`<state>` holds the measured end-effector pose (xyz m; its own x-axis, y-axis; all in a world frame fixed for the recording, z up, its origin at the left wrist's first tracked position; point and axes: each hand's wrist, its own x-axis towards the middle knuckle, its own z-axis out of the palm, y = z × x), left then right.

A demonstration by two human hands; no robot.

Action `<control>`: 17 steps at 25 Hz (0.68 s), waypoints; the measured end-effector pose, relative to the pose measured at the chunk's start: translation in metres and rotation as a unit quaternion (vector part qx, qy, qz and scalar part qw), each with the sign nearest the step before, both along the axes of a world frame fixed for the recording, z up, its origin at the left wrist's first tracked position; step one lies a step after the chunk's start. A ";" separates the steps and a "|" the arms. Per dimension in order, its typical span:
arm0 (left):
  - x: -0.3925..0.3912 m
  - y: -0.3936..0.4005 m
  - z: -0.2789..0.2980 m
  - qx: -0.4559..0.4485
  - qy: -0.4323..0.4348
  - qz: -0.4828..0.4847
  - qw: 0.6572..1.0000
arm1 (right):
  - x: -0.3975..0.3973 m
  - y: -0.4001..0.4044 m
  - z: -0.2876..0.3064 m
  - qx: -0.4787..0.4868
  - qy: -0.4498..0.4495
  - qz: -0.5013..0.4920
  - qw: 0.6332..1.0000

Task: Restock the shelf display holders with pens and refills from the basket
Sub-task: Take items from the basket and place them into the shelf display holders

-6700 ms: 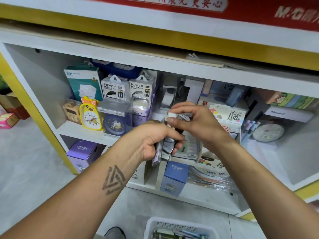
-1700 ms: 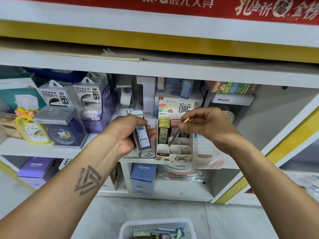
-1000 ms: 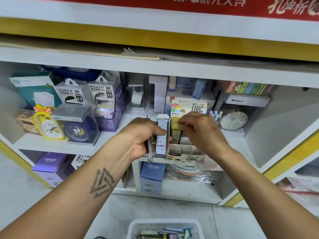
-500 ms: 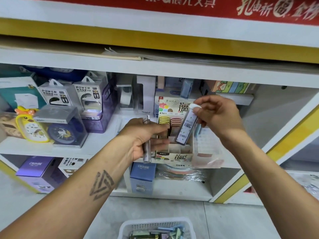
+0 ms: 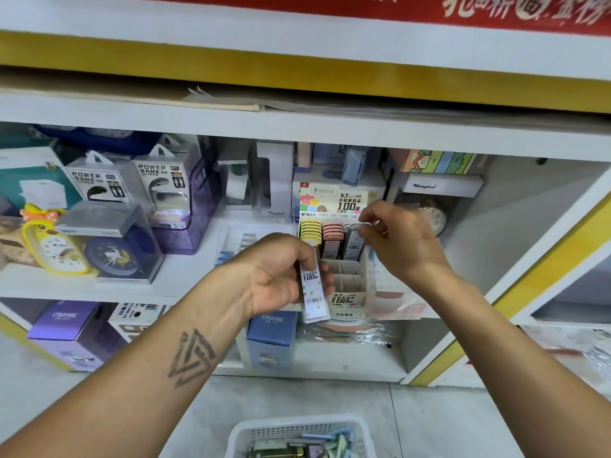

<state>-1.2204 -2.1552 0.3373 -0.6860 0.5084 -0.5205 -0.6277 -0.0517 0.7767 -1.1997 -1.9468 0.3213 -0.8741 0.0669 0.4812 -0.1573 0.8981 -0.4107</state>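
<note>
Refill packs sit in the display holder [image 5: 344,276] at center, where the right hand [image 5: 401,241] pinches one grey pack's [image 5: 353,242] top at 1 o'clock, while the left hand [image 5: 281,276] clamps a spare [image 5: 312,292]; a tilted entry could jam it against the dividers.

Cardboard display holder [image 5: 347,292]: on shelf edge, divided compartments; rear row holds yellow-capped [image 5: 310,231], pink-capped [image 5: 332,233] and grey [image 5: 353,242] refill cases, upright. White refill case [image 5: 312,292], "100" print plus barcode: upright, just left of holder. White mesh basket [image 5: 297,431]: on floor below, assorted refills inside.
</note>
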 end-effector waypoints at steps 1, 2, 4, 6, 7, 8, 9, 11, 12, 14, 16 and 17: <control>-0.001 0.000 -0.001 0.009 0.014 0.001 1.000 | -0.001 -0.001 0.000 0.026 0.002 -0.002 1.000; -0.001 0.000 -0.001 0.016 0.029 -0.003 0.999 | -0.002 -0.002 0.001 0.043 0.002 -0.002 0.999; 0.000 0.000 0.000 0.023 0.049 -0.009 0.998 | -0.003 -0.004 0.004 0.039 -0.003 -0.008 0.999; 0.001 0.000 0.000 0.022 0.060 -0.004 0.998 | 0.000 -0.009 0.010 -0.051 -0.029 -0.004 0.998; 0.001 0.001 0.000 0.021 0.067 -0.001 0.998 | 0.002 -0.012 0.013 -0.138 -0.066 0.016 0.988; 0.002 0.001 0.000 0.020 0.075 0.001 0.997 | 0.004 -0.017 0.015 -0.234 -0.111 0.046 0.965; 0.004 0.002 0.000 0.020 0.082 0.003 0.996 | 0.007 -0.021 0.017 -0.309 -0.147 0.072 0.937; 0.006 0.006 0.002 0.022 0.100 0.007 0.995 | 0.010 -0.025 0.019 -0.361 -0.172 0.102 0.911; 0.008 0.009 0.002 0.017 0.120 0.006 0.993 | 0.012 -0.025 0.022 -0.365 -0.165 0.108 0.910; 0.008 0.015 0.001 -0.073 0.244 0.007 0.967 | 0.013 -0.017 0.028 -0.378 -0.123 0.103 0.912; 0.004 0.018 -0.003 -0.222 0.414 0.028 0.882 | 0.011 -0.002 0.032 -0.370 -0.072 0.065 0.924; 0.002 0.017 -0.005 -0.269 0.477 0.040 0.836 | 0.010 0.004 0.032 -0.339 -0.052 0.033 0.939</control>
